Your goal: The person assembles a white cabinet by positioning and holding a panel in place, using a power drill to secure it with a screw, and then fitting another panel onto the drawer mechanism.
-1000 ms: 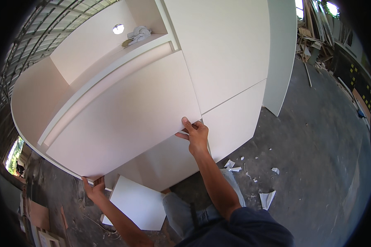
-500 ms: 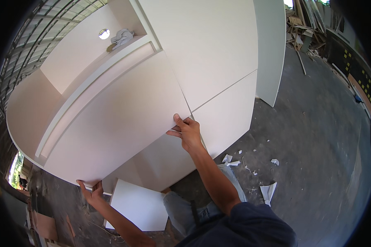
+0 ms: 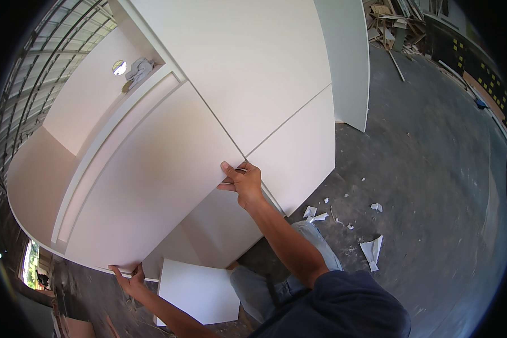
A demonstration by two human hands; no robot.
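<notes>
A large off-white cabinet panel (image 3: 146, 169) covers a section below a shelf niche. My right hand (image 3: 243, 181) pinches its lower right corner, thumb on the face and fingers tucked behind the edge. At the panel's lower left corner, my left hand (image 3: 129, 280) holds the bottom edge, its fingertips partly hidden. An open cabinet bay (image 3: 203, 228) shows beneath the panel. To the right, separated by a narrow gap, are an upper white panel (image 3: 253, 56) and a lower white panel (image 3: 298, 146).
A loose white board (image 3: 200, 293) stands by my knees. Crumpled white scraps (image 3: 372, 252) lie on the dark floor (image 3: 422, 197) at right. A grey cloth (image 3: 139, 72) rests on the niche's ledge. An open grey-white door (image 3: 346, 62) juts out beyond the cabinet; scrap wood (image 3: 391, 25) is piled behind.
The gap between the held panel and its right neighbours has become wider and more even along its length. Both hands keep their holds. The whole view has shifted.
</notes>
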